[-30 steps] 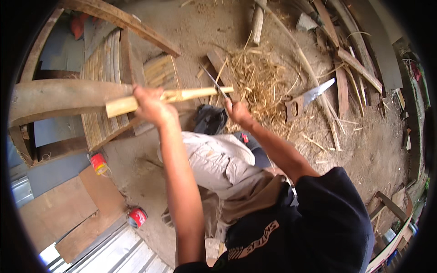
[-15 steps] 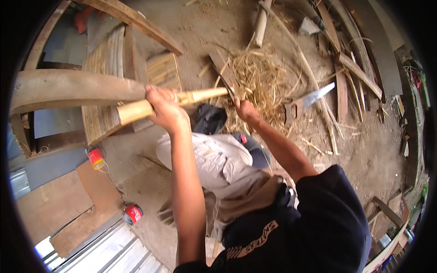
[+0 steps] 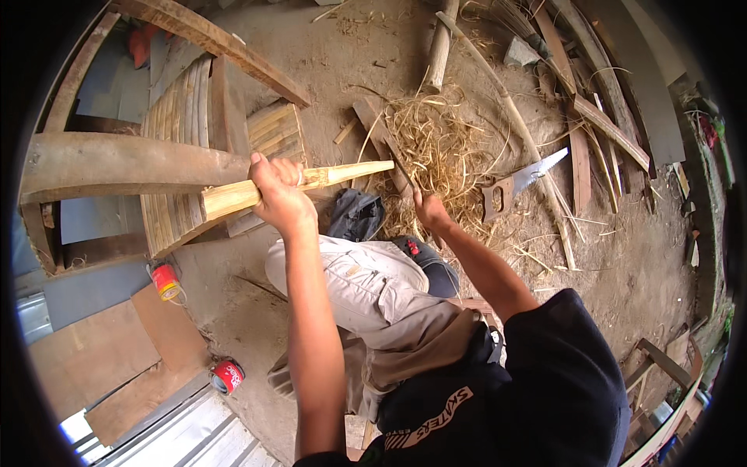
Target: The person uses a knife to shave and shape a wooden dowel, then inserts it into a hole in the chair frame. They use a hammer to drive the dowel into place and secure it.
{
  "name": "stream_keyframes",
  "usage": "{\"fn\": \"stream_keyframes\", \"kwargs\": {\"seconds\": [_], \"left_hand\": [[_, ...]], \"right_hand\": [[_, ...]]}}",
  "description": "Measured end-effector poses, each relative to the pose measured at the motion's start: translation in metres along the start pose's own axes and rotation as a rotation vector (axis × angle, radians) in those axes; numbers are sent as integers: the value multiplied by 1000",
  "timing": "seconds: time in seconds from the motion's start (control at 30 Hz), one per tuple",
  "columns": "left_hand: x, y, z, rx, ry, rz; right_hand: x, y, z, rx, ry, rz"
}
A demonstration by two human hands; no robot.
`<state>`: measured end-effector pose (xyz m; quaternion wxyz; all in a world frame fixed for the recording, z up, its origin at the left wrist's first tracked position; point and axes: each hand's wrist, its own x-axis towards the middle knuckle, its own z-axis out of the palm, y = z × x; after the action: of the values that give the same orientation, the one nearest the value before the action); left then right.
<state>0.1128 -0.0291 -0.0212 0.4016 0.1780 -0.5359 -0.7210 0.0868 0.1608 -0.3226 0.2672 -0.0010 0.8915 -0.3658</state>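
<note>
My left hand (image 3: 282, 196) is closed around a pale bamboo piece (image 3: 342, 175), which is thick at the left end and tapers to a narrow tip on the right. Behind that hand the bamboo lies against the end of a heavy curved wooden beam (image 3: 117, 163). My right hand (image 3: 430, 212) grips the handle of a long, thin, dark-bladed knife (image 3: 401, 165). Its blade stands just past the bamboo's narrow tip; whether they touch I cannot tell. Curled bamboo shavings (image 3: 443, 132) are heaped on the ground beyond the blade.
A handsaw (image 3: 498, 199) lies right of the shavings, across a long thin pole (image 3: 520, 128). A black plastic bag (image 3: 356, 215) rests beside my knee. Two red cans (image 3: 166, 280) stand at the left. A slatted bamboo frame (image 3: 175, 117) is under the beam; timber is piled at far right.
The knife has slid right, off the bamboo's tip, and its blade has turned more upright. My right hand has moved slightly right and down; the left keeps its grip.
</note>
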Motion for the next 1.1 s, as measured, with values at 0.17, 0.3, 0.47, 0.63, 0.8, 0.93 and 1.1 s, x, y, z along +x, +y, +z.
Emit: {"fn": "stream_keyframes", "kwargs": {"seconds": [0.17,0.3,0.47,0.63,0.8,0.93,1.1], "left_hand": [[14,0,-31,-73,-552,-39],[32,4,-36,-135,-733,-116],[37,2,-23,-133,-888,-123],[29,-6,-9,-58,-892,-122],[25,-3,2,-52,-883,-129],[23,-3,4,-34,-847,-117],[24,-2,0,-54,-792,-107]], "right_hand": [[-14,-19,-33,180,5,-136],[-44,-43,-53,443,120,-438],[-45,-43,-45,33,-23,-98],[-36,-34,-38,372,136,-452],[-31,-33,-40,22,20,-91],[-25,-21,-21,69,23,-267],[-6,-3,-3,155,101,-221]]}}
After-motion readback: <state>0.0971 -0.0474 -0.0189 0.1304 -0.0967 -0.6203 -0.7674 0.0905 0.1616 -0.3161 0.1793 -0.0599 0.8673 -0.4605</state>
